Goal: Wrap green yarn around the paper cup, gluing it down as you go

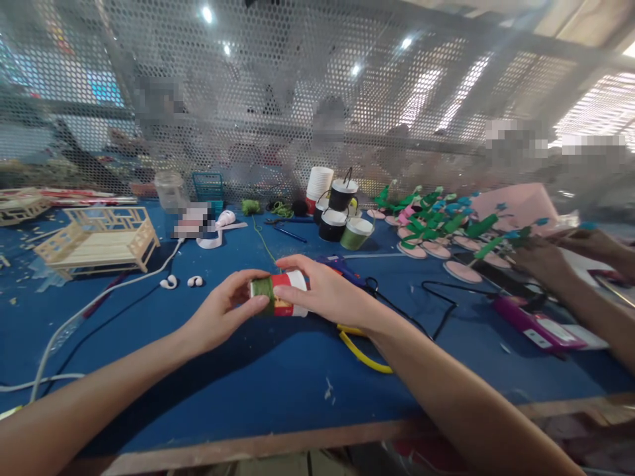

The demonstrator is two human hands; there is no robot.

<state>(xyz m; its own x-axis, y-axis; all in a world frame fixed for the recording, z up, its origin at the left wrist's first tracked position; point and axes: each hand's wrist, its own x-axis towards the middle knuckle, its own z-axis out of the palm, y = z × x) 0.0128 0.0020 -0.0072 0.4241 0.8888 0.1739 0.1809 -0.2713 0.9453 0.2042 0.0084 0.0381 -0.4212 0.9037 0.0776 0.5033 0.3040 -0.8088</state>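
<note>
Both hands hold a red and white paper cup (284, 308) on its side above the blue table. Green yarn (262, 288) is wound round the cup's left end, and a strand runs back to a green yarn ball (251, 207). My left hand (231, 307) is closed round the yarn-covered end, thumb in front. My right hand (322, 291) grips the white-rimmed end, its thumb on the red part and fingers over the top. Part of the cup is hidden by the fingers. Just behind my right hand lies a blue glue gun (342, 266).
A stick-built model bed (99, 244) stands left, near white earphones (169, 281) and a cable. Behind are stacked cups (320, 182) and yarn-wrapped buckets (333, 225). Yellow-handled pliers (364, 352) lie right of centre. Green craft flowers (431, 228), a pink power strip (536, 324) and another person's hands (540, 261) are right.
</note>
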